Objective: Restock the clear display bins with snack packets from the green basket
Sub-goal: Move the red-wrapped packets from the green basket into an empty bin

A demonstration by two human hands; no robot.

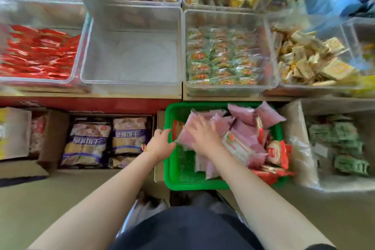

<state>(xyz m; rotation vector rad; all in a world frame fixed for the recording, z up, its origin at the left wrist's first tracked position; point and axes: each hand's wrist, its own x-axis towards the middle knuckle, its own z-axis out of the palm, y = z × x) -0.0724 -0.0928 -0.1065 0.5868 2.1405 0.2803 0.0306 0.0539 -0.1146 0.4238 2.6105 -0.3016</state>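
Gathering pink packets from the basket, bin not yet filled

Head view: the left hand curls over the left rim of the green basket, steadying it, while the right hand lies with fingers spread flat on a pile of pink snack packets inside — pressing, not visibly pinching any. The step looks like picking up a batch; next the fingers would need to close round a bundle and lift it up and forward to the empty clear bin — just left of the bin of green packets and right of the red packets' bin. The empty bin's front rim stands between basket and bin floor; open room lies above it
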